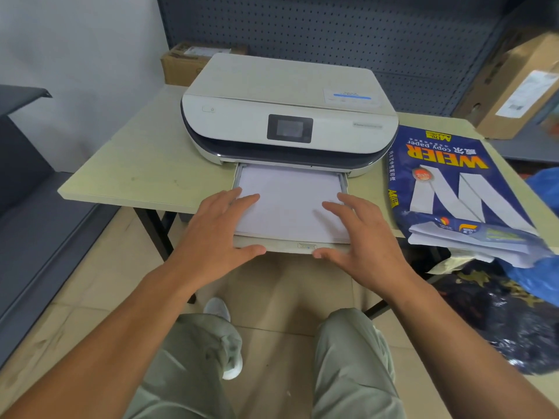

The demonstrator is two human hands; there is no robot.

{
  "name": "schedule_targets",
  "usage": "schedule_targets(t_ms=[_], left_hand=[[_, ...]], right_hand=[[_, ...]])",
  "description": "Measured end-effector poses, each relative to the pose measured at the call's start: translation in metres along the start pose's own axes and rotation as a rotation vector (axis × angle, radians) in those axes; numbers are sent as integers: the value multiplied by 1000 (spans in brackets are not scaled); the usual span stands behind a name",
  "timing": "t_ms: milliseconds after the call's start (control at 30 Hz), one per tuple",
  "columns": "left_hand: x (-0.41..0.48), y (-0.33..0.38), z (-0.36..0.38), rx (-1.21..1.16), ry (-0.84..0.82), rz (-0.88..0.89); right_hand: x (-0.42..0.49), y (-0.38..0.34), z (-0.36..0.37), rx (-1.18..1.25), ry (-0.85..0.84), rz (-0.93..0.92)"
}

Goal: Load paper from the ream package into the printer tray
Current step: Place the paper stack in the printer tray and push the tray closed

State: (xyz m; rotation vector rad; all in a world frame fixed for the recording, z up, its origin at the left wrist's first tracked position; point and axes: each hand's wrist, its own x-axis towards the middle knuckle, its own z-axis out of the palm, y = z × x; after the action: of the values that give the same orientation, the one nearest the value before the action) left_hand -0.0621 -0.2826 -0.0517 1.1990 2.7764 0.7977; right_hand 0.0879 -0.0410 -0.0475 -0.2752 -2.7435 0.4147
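Observation:
A white printer (287,116) stands on a pale table, its tray (281,247) pulled out over the front edge. A stack of white paper (290,201) lies flat in the tray. My left hand (217,231) rests on the stack's left side, fingers spread on the paper, thumb against the tray's front lip. My right hand (357,231) mirrors it on the right side, thumb at the lip. Neither hand grips anything. The blue ream package (447,182) lies open to the right of the printer, with white sheets sticking out of its near end.
The pale table (136,164) has black legs. A dark pegboard wall stands behind, with cardboard boxes at back left (193,62) and on the right (514,86). Blue and black plastic bags (514,313) lie on the floor at the right. My knees are below the tray.

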Motion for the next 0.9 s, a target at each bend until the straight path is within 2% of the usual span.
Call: schedule_targets(t_ms=[200,567,900], left_hand=[[16,2,5,41,51,25],[42,4,13,128,163,70],[64,3,15,31,155,6]], right_hand=[[8,6,10,17,101,4],[34,13,17,-86,189,32],[58,13,20,-167,214,23]])
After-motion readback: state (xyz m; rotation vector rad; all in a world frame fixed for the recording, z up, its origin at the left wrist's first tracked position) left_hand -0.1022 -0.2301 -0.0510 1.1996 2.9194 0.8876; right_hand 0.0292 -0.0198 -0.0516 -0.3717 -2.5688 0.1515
